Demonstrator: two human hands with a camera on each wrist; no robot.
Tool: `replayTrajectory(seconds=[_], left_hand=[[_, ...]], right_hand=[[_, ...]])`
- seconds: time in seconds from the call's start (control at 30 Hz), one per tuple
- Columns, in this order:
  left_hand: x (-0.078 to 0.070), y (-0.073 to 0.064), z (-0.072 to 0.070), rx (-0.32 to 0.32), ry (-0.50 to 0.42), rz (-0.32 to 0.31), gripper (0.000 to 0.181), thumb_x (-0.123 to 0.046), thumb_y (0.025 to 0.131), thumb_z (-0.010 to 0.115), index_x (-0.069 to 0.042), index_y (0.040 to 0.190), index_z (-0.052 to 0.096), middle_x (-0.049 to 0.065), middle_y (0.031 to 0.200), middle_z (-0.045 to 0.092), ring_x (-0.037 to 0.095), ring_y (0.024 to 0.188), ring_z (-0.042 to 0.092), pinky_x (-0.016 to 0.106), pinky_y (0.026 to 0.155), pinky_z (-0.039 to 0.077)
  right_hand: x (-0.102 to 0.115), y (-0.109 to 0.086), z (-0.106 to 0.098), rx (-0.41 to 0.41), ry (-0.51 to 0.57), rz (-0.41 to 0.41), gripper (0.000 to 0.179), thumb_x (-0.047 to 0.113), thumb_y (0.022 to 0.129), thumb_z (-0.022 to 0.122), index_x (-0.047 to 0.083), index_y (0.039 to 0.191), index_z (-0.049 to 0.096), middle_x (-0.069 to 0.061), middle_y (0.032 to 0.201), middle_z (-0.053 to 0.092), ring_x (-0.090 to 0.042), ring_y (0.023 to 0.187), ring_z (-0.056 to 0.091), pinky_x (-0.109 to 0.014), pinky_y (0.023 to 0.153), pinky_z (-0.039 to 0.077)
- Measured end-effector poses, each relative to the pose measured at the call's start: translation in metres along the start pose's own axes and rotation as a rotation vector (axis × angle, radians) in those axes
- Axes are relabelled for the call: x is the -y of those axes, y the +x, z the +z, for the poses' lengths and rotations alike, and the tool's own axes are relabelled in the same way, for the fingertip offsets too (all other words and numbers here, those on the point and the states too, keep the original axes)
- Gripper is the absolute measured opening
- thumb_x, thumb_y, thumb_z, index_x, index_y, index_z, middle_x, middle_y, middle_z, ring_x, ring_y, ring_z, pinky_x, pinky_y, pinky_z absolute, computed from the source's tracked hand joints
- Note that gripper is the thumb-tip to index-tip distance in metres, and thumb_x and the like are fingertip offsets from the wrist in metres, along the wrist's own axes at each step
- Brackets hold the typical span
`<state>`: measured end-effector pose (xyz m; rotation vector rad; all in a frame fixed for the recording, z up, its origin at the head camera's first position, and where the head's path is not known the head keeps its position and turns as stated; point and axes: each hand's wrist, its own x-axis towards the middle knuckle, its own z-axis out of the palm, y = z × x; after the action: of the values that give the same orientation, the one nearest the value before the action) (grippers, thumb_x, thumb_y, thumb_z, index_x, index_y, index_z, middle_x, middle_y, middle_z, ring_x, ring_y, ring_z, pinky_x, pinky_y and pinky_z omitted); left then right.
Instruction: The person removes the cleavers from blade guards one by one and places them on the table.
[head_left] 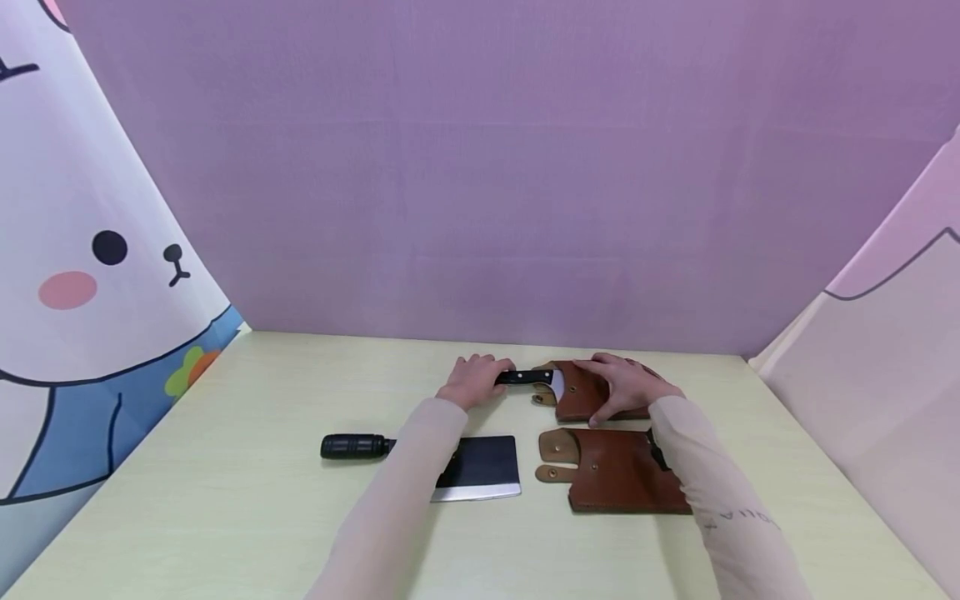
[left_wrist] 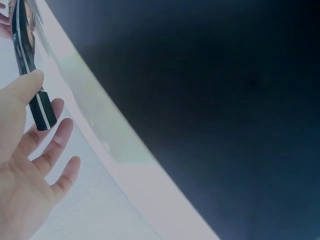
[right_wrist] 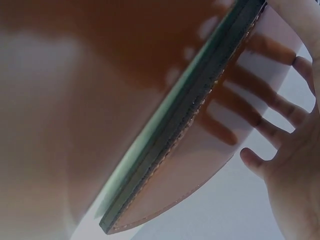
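Fingers of the left hand point(head_left: 474, 380) bend in a pinch; those of the right hand point(head_left: 632, 384) are spread wide, not curled. Nearest on the pale worktop point(head_left: 247, 517) lie a flat brown leather cover point(head_left: 626, 473), flap undone, and a wide chopper point(head_left: 486, 462) with black-and-silver blade and ridged black handle. Farther back, the left hand holds a knife point(head_left: 531, 377) by its smooth black handle. Its blade goes into a second brown leather cover point(head_left: 579, 397), under the right hand. I think this step is sliding it in or out; I can't tell which. The next move needs a still cover and a straight handle.
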<state>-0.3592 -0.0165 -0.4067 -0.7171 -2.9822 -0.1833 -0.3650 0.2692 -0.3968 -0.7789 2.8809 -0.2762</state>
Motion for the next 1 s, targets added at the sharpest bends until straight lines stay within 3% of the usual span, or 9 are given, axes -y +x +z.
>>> replayTrajectory(seconds=[0.17, 0.5, 0.73, 1.0], left_hand=[[0.001, 0.0, -0.001, -0.033, 0.008, 0.028, 0.031, -0.031, 0.09, 0.057, -0.028, 0.12, 0.056, 0.0, 0.106, 0.063, 0.023, 0.095, 0.058, 0.044, 0.083, 0.042], [0.005, 0.0, -0.005, -0.068, 0.049, 0.078, 0.03, -0.036, 0.089, 0.057, -0.028, 0.117, 0.058, -0.003, 0.105, 0.064, 0.022, 0.093, 0.059, 0.043, 0.08, 0.043], [0.01, -0.002, -0.008, -0.106, 0.035, 0.126, 0.031, -0.038, 0.087, 0.059, -0.027, 0.116, 0.059, -0.005, 0.107, 0.064, 0.021, 0.094, 0.059, 0.041, 0.078, 0.043], [0.011, -0.004, -0.011, -0.113, 0.019, 0.138, 0.032, -0.038, 0.086, 0.06, -0.028, 0.117, 0.059, -0.005, 0.112, 0.063, 0.022, 0.104, 0.056, 0.042, 0.083, 0.041]], right_hand=[[0.002, -0.003, -0.004, -0.034, -0.031, -0.002, 0.104, 0.051, 0.055, 0.082, 0.02, 0.142, 0.034, -0.021, 0.142, 0.031, -0.043, 0.128, 0.029, -0.065, 0.099, 0.02], [0.004, -0.006, -0.009, -0.056, -0.039, -0.017, 0.104, 0.051, 0.054, 0.082, 0.019, 0.141, 0.035, -0.02, 0.142, 0.031, -0.042, 0.129, 0.027, -0.063, 0.102, 0.018], [0.008, -0.008, -0.012, -0.072, -0.062, -0.032, 0.103, 0.052, 0.054, 0.082, 0.019, 0.141, 0.036, -0.021, 0.14, 0.033, -0.042, 0.127, 0.03, -0.062, 0.1, 0.023], [0.01, -0.011, -0.013, -0.095, -0.085, -0.044, 0.103, 0.053, 0.054, 0.082, 0.019, 0.14, 0.037, -0.019, 0.137, 0.037, -0.04, 0.125, 0.033, -0.061, 0.099, 0.026]])
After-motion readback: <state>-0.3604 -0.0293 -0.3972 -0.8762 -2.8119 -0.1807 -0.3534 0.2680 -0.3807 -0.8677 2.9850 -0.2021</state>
